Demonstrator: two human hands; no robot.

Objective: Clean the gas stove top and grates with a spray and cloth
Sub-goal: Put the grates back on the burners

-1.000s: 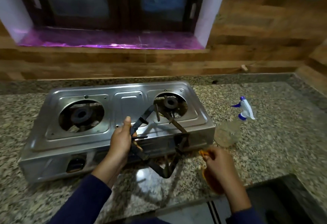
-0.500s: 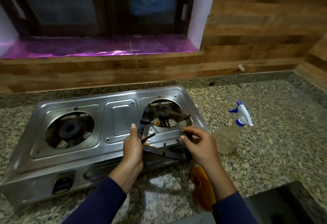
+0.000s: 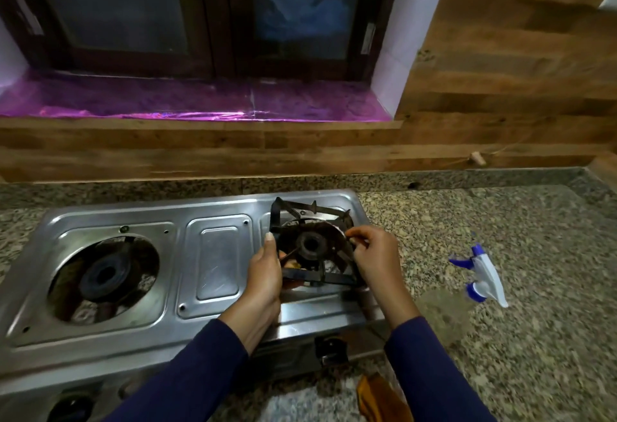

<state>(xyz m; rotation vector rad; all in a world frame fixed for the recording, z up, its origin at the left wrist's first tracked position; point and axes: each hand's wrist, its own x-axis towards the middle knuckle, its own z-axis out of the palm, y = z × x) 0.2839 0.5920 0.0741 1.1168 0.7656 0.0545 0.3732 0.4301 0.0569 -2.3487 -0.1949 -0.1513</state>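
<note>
A steel two-burner gas stove point(image 3: 213, 254) sits on the granite counter. A black square grate point(image 3: 312, 213) lies over the right burner point(image 3: 312, 246). My left hand point(image 3: 267, 271) grips the grate's left side, and my right hand point(image 3: 374, 256) pinches its right side. The left burner point(image 3: 105, 274) is bare, with no grate on it. An orange cloth point(image 3: 380, 398) lies on the counter below my right forearm. To the right of the stove stands a clear spray bottle point(image 3: 444, 315) with a white and blue trigger head point(image 3: 480, 274).
The wooden wall and a purple-lined window sill point(image 3: 200, 101) run behind the stove. Granite counter point(image 3: 534, 288) spreads to the right, past the bottle. The stove's front knobs point(image 3: 330, 350) face me near the counter's edge.
The grate went from tilted off the stove's front edge to lying over the right burner. My right hand let go of the orange cloth and took the grate's right side.
</note>
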